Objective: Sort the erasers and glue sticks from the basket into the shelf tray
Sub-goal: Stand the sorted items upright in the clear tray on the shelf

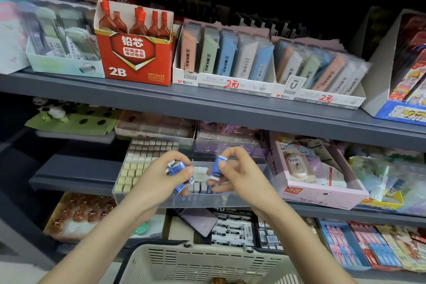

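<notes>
My left hand [166, 175] grips a small bunch of blue-and-white wrapped erasers [177, 168] above the clear shelf tray [161, 200]. My right hand [232, 168] pinches one blue-and-white eraser [217, 166] upright over the tray's right part. Rows of beige and white erasers [138, 166] fill the tray's left side, and a few white ones lie between my hands. The cream plastic basket [202, 263] sits low in front of me, below my forearms; its contents are mostly out of view.
The upper shelf holds a red 2B lead box [136, 53] and pastel lead-refill boxes [226, 57]. A pink correction-tape box [318, 175] stands right of the tray. Below are packaged erasers [232, 228] and colourful packs [373, 244] at lower right.
</notes>
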The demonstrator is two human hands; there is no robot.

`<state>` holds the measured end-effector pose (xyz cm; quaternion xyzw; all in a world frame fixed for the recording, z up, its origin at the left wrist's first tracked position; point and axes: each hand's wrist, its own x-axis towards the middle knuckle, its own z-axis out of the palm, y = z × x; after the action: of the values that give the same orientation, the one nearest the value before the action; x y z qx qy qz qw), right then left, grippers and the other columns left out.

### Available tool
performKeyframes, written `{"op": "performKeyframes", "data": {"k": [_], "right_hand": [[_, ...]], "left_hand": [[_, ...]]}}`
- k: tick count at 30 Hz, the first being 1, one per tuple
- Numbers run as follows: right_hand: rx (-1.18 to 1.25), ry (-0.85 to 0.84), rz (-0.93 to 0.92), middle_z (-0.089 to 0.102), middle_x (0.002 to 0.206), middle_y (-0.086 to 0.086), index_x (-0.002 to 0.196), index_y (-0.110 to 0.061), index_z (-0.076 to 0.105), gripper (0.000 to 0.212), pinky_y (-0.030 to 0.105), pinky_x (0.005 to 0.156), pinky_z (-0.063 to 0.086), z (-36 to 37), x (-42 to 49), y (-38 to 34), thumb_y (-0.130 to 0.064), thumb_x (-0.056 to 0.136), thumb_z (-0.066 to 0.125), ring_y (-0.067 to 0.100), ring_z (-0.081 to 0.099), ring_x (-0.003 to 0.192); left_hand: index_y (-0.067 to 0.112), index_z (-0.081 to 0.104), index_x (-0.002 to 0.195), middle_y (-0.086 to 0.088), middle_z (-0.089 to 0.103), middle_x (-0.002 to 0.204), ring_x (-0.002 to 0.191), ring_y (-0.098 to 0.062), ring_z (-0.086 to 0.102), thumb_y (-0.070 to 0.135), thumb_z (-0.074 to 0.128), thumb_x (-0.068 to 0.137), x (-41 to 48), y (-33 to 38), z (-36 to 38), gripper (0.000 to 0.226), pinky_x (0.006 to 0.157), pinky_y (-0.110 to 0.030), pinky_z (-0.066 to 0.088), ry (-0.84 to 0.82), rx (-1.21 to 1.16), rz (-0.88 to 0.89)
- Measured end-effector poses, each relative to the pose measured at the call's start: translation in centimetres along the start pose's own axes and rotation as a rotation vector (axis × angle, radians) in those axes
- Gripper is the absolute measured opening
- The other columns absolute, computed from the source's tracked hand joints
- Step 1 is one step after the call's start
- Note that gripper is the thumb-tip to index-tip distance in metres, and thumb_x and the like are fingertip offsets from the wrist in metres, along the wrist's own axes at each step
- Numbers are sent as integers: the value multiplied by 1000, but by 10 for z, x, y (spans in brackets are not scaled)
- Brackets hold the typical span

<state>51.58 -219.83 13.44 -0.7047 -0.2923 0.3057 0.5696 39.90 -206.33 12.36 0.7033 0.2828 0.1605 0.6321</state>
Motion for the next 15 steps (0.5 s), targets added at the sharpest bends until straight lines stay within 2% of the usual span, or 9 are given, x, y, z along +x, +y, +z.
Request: {"op": "performKeyframes", "data": {"k": [2, 4, 6, 9, 11, 13, 15], "right_hand": [[10, -16, 23, 66, 80, 7, 107, -12, 48, 13, 24, 58, 53, -7, -2, -2, -4, 96, 49, 15, 62, 61], [-40, -55, 25, 67, 82, 14, 111, -10, 49, 25, 16, 56, 44, -10, -4, -3, 4, 90, 55, 7, 57, 55], [-56, -107, 39, 66, 79, 15, 106, -9, 49, 28, 11, 54, 39, -11, -5, -4, 7, 85, 61, 1, 55, 51], [-41, -187, 49, 69, 70, 10, 89, -12, 58, 12, 15, 51, 37, -10, -6, -4, -3, 85, 65, 7, 49, 51], [3, -172, 37, 69, 66, 8, 84, -13, 62, 5, 16, 50, 38, -10, -6, -4, -9, 86, 66, 9, 48, 52], [67, -142, 2, 70, 70, 9, 89, -11, 65, 7, 19, 53, 41, -9, -7, -1, -10, 83, 68, 13, 52, 56], [157, -112, -24, 71, 79, 14, 100, -5, 63, 22, 22, 57, 44, -6, -9, 5, -8, 80, 70, 17, 55, 62]], "left_hand": [[14, 64, 88, -8, 62, 87, 54, -14, 59, 16, 64, 89, 0, 0, -1, 2, 49, -19, 46, -15, 22, 7], [16, 67, 90, -5, 61, 90, 55, -11, 57, 18, 64, 89, -1, 1, 1, 3, 49, -20, 46, -70, 17, 11], [17, 69, 96, -4, 61, 94, 60, -10, 57, 19, 65, 87, -3, 2, 3, 10, 51, -21, 47, -160, -26, -2], [20, 70, 101, -3, 65, 101, 68, -12, 58, 18, 66, 86, -6, 2, 5, 16, 53, -26, 48, -272, -27, 7], [19, 70, 100, -1, 65, 104, 69, -9, 58, 15, 66, 86, -8, 1, 6, 15, 53, -26, 48, -281, -18, 10], [19, 71, 97, -4, 65, 103, 72, -11, 58, 16, 65, 87, -7, 1, 6, 12, 54, -26, 48, -271, -31, 10], [19, 72, 94, -6, 66, 101, 74, -13, 60, 19, 64, 87, -6, 2, 4, 11, 54, -26, 48, -243, -47, -4]]}}
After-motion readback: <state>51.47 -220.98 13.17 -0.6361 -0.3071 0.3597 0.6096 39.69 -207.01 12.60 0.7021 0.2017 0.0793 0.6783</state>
